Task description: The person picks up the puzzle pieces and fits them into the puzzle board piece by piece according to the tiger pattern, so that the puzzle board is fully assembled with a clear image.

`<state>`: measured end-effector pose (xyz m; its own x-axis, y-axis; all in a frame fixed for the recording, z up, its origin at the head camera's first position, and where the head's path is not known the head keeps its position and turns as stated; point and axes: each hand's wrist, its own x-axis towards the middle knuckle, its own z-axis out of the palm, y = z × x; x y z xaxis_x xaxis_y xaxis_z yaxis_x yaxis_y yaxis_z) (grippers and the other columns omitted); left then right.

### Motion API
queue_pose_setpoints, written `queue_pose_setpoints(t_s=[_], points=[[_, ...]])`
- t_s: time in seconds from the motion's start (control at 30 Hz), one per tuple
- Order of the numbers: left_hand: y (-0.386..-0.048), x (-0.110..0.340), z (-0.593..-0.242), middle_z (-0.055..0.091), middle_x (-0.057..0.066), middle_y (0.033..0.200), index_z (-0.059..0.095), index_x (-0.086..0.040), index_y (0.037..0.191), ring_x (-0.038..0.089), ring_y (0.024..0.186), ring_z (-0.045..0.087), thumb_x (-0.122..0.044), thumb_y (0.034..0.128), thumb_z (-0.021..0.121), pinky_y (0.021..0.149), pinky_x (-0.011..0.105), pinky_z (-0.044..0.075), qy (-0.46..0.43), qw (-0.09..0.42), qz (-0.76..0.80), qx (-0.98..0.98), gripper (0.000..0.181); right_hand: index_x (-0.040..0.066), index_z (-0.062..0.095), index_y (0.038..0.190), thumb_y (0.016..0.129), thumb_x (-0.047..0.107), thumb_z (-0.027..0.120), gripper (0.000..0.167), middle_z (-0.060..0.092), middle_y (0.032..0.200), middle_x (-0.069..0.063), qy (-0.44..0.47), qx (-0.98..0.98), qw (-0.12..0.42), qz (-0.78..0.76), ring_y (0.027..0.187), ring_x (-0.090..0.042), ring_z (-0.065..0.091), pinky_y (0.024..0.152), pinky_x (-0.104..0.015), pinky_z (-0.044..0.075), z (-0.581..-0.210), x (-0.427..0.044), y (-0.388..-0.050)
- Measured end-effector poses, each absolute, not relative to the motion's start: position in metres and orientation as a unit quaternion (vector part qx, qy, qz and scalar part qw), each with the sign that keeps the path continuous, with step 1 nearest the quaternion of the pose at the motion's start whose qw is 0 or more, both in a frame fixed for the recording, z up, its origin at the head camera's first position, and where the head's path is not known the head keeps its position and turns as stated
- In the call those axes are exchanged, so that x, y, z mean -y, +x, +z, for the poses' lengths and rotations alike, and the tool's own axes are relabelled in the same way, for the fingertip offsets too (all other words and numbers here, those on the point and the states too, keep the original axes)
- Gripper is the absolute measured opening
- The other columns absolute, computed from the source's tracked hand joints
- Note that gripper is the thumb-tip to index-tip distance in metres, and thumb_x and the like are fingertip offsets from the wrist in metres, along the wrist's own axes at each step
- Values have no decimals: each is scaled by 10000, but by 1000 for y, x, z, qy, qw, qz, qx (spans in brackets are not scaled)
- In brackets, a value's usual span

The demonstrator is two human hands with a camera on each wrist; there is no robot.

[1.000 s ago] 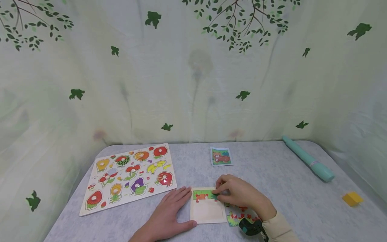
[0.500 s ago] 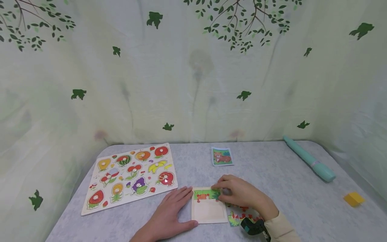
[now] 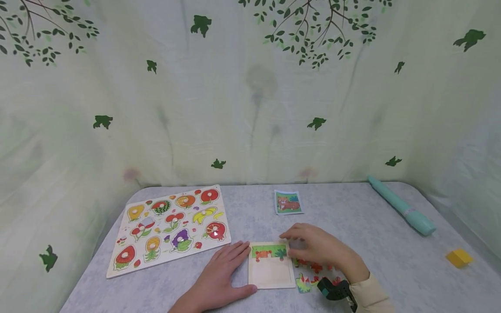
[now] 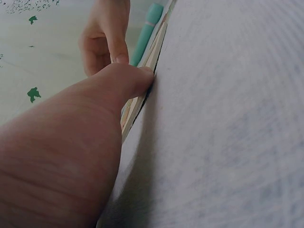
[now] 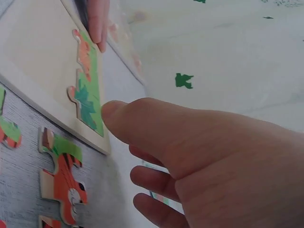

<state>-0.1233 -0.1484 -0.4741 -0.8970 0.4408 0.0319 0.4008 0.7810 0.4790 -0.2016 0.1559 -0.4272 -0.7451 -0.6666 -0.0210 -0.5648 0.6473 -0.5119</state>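
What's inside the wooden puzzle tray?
Green-and-orange jigsaw pieces along the far side of the wooden puzzle tray, bare wood nearer. The tray floor under those pieces is hidden.

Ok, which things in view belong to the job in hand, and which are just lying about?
Belong to the job:
- wooden puzzle tray, left hand at its edge
- fitted pieces along its far edge
- loose pieces beside it
- picture card, perhaps a reference

Apparently just lying about:
- fruit board
- teal tapered roll
- yellow block
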Motion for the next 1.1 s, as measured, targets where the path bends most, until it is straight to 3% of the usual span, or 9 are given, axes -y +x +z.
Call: queue_pose_setpoints(t_s=[0.83,1.1], points=[[-124,149,-473,401,-38,1643,454,-192,1574,244,1531,336,-779,857,615,1234,593,265,222,48,263,-938,940,170,709,1293,934,313,778,393,693,1209,42,-336,-894,122,-270,1054,-178,641,883,-399,589,-410,-169,-202],[-123,149,-474,386,-58,1649,442,-209,1580,221,1541,320,-780,850,621,1248,568,252,218,54,256,-940,944,188,720,1275,961,299,748,333,707,1192,69,-355,-891,107,-261,1039,-110,641,888,-344,585,-415,-164,-200]])
